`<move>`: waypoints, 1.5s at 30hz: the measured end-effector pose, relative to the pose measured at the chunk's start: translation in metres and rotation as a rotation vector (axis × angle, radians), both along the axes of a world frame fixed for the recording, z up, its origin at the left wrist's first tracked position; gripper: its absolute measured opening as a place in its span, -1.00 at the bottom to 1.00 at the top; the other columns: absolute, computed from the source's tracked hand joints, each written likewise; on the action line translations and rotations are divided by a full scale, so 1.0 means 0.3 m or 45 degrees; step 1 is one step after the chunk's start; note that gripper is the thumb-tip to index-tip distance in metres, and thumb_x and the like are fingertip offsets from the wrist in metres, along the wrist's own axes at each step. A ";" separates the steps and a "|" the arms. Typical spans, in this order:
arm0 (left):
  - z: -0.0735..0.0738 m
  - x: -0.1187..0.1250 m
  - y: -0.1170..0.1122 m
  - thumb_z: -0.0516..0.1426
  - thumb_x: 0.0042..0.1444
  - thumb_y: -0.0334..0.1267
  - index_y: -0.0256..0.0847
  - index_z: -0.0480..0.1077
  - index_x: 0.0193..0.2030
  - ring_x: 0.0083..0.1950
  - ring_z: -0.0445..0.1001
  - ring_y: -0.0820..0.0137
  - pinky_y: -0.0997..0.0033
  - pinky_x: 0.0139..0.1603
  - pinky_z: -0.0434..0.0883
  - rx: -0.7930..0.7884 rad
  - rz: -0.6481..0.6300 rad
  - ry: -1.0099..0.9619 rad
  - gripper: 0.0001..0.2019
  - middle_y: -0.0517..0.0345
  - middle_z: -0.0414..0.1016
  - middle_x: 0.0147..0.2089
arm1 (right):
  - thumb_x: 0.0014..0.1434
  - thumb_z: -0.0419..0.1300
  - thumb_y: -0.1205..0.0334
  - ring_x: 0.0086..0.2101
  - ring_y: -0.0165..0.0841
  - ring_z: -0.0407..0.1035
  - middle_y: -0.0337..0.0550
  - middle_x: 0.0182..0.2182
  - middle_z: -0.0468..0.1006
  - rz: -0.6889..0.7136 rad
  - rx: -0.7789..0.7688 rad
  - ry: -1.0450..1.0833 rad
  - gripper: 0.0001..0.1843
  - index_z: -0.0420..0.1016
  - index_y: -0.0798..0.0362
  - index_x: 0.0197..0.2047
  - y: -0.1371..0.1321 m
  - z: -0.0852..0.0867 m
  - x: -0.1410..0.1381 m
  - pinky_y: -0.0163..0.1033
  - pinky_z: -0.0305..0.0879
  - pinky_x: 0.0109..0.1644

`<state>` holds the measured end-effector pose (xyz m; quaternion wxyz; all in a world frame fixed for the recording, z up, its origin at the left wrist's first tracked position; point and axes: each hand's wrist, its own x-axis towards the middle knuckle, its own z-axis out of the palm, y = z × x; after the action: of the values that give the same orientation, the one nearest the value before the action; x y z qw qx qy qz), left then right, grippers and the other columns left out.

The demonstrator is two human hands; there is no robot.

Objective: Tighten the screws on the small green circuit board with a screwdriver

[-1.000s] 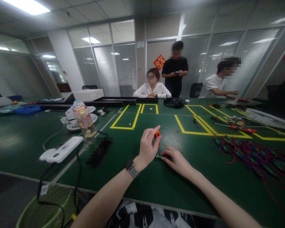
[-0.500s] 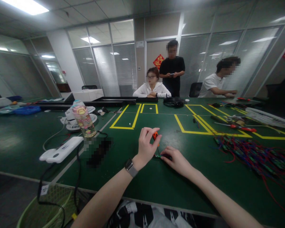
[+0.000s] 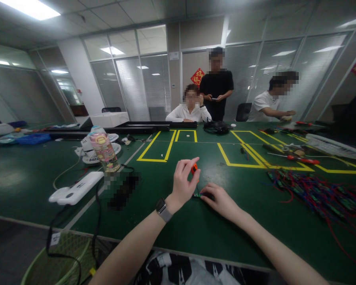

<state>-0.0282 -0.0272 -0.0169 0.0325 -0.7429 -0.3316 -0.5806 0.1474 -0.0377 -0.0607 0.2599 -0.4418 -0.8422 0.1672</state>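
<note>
My left hand [image 3: 184, 178], with a watch on its wrist, is closed around the orange handle of a screwdriver [image 3: 194, 169]. The thin shaft points down, and its tip meets a small green circuit board [image 3: 197, 195] on the table. My right hand [image 3: 216, 198] rests on the table and pinches the right end of that board; the fingertips partly cover it. To the right lies a tangled heap of similar boards with red and blue wires [image 3: 311, 192].
On the green table [image 3: 154, 221] stand a drink bottle [image 3: 104, 150] and a white device [image 3: 77, 189], at left. Yellow tape [image 3: 152, 160] marks rectangles ahead. A red-handled screwdriver [image 3: 302, 159] lies right. A green basket [image 3: 59, 257] sits below the edge. Several people are across the table.
My left fingers have shifted slightly on the screwdriver handle, which has turned a little. My right hand and the board stay put. The seated person opposite has raised a hand to the head.
</note>
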 end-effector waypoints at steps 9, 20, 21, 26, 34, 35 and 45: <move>0.002 -0.003 0.004 0.10 0.27 -0.20 -0.18 0.40 0.02 -0.20 0.35 0.33 0.32 -0.16 0.38 0.020 0.052 -0.007 -0.77 0.10 0.35 -0.25 | 0.23 0.16 0.31 -0.21 -0.23 0.40 -0.11 -0.27 0.49 -0.013 -0.015 -0.003 -0.88 0.55 0.05 -0.22 -0.005 0.006 0.000 -0.18 0.33 -0.12; -0.013 0.003 0.008 0.00 0.33 -0.30 -0.18 0.28 0.18 -0.10 0.40 0.32 0.29 -0.07 0.40 -0.039 -0.004 -0.033 -0.70 0.05 0.42 -0.12 | 0.22 0.16 0.34 -0.21 -0.24 0.40 -0.10 -0.25 0.50 -0.014 -0.052 0.028 -0.87 0.55 0.05 -0.21 -0.010 0.015 -0.007 -0.19 0.34 -0.10; -0.015 0.002 0.010 0.00 0.33 -0.30 -0.17 0.28 0.18 -0.09 0.40 0.33 0.30 -0.07 0.40 -0.039 -0.011 -0.030 -0.70 0.05 0.41 -0.12 | 0.22 0.16 0.34 -0.21 -0.24 0.40 -0.10 -0.25 0.50 -0.015 -0.051 0.028 -0.86 0.55 0.05 -0.21 -0.009 0.013 -0.007 -0.19 0.34 -0.10; -0.021 0.001 0.005 -0.02 0.34 -0.27 -0.17 0.27 0.21 -0.13 0.39 0.33 0.32 -0.11 0.40 -0.072 -0.019 0.002 -0.66 0.05 0.39 -0.14 | 0.22 0.16 0.34 -0.18 -0.23 0.40 -0.10 -0.25 0.49 -0.017 -0.043 0.009 -0.86 0.55 0.06 -0.21 -0.006 0.009 -0.005 -0.19 0.33 -0.09; -0.013 0.002 0.010 0.04 0.32 -0.28 -0.18 0.32 0.16 -0.16 0.40 0.36 0.35 -0.13 0.40 -0.024 -0.015 -0.042 -0.70 0.08 0.40 -0.18 | 0.23 0.16 0.34 -0.20 -0.24 0.40 -0.11 -0.26 0.49 0.000 -0.023 0.012 -0.87 0.55 0.07 -0.21 -0.002 0.005 -0.003 -0.20 0.31 -0.09; -0.012 0.002 0.009 0.06 0.30 -0.27 -0.18 0.35 0.11 -0.17 0.39 0.36 0.36 -0.15 0.40 -0.004 -0.011 -0.043 -0.73 0.10 0.39 -0.20 | 0.22 0.17 0.34 -0.20 -0.24 0.40 -0.11 -0.27 0.49 -0.001 -0.020 0.010 -0.87 0.55 0.07 -0.21 -0.001 0.004 -0.003 -0.20 0.31 -0.09; -0.017 0.010 -0.001 0.08 0.29 -0.24 -0.17 0.36 0.11 -0.20 0.38 0.36 0.36 -0.19 0.41 0.024 0.010 -0.015 -0.73 0.09 0.36 -0.21 | 0.22 0.18 0.35 -0.21 -0.23 0.40 -0.09 -0.27 0.49 -0.004 -0.018 0.001 -0.88 0.55 0.08 -0.22 -0.006 0.011 -0.006 -0.19 0.33 -0.10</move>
<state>-0.0253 -0.0275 -0.0221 0.0397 -0.7378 -0.3293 -0.5879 0.1456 -0.0395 -0.0574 0.2575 -0.4448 -0.8402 0.1729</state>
